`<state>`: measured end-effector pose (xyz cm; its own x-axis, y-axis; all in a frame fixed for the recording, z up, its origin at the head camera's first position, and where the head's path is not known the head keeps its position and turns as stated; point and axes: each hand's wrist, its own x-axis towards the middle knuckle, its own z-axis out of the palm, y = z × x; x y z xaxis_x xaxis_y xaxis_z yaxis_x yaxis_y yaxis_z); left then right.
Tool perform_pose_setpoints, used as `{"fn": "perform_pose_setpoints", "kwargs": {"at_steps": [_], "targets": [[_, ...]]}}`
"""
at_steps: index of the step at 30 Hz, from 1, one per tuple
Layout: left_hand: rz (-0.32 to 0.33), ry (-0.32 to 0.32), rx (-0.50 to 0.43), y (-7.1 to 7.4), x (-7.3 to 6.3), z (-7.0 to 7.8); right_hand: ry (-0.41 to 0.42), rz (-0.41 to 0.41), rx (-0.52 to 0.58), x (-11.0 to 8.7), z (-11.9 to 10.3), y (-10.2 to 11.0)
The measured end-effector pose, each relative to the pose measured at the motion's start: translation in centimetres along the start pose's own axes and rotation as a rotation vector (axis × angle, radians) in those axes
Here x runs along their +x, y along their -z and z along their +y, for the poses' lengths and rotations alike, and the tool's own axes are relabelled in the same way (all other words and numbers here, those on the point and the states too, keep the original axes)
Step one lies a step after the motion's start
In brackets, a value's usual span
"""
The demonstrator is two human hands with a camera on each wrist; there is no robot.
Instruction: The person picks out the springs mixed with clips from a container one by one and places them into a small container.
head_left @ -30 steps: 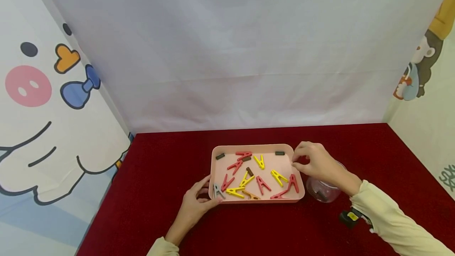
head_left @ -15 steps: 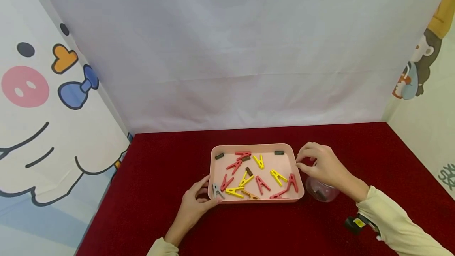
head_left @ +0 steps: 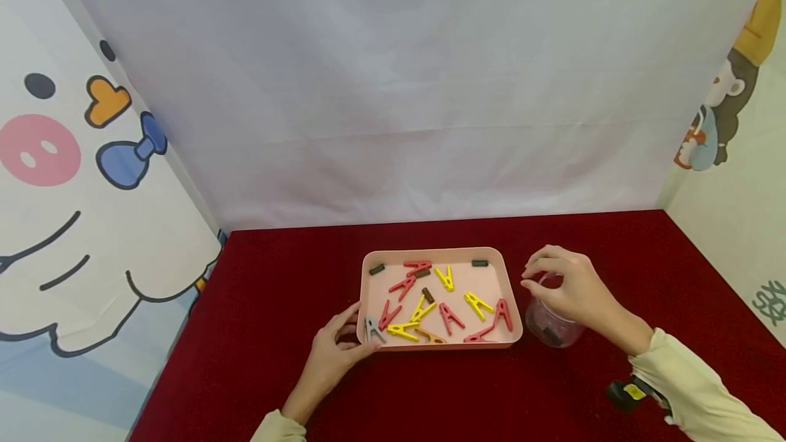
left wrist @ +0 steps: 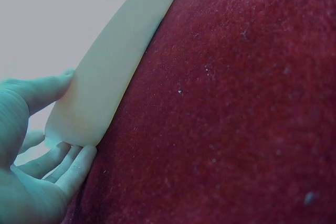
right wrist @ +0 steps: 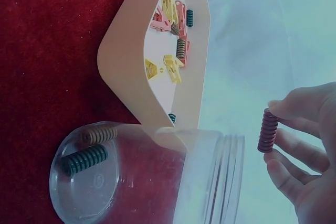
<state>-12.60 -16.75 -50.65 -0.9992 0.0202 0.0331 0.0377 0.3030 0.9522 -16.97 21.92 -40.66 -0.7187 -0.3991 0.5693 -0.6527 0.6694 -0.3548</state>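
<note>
A pink tray holds red clothespins, yellow clothespins, a grey clothespin and several dark springs. My left hand grips its near left corner, thumb against the near wall and fingers bent round the side. Right of the tray stands a clear jar, its mouth free of any lid. Inside, on its bottom, lie a green spring and a brown spring. Over the jar's mouth, my right hand pinches a dark reddish coil spring between thumb and fingertips.
Dark red cloth covers the table. A white curtain hangs behind its far edge, with cartoon-printed panels at both sides. A small black device is strapped under the right wrist.
My right hand has moved right, from the tray's right rim to above the jar. The left hand keeps its grip on the tray corner. The head view has shifted slightly.
</note>
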Motion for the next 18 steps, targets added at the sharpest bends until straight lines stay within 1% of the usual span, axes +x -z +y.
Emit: {"fn": "perform_pose_setpoints", "kwargs": {"at_steps": [6, 10, 18], "targets": [[0.001, 0.002, 0.007, 0.0, 0.0, 0.0, 0.017, 0.030, 0.009, -0.4, 0.0, 0.5], [0.003, 0.015, 0.017, 0.0, -0.1, 0.1, 0.008, 0.034, -0.005, -0.7, -0.1, 0.7], [-0.007, 0.005, 0.007, 0.2, -0.1, 0.3, -0.008, 0.045, -0.004, -1.3, -0.1, 1.1]]}}
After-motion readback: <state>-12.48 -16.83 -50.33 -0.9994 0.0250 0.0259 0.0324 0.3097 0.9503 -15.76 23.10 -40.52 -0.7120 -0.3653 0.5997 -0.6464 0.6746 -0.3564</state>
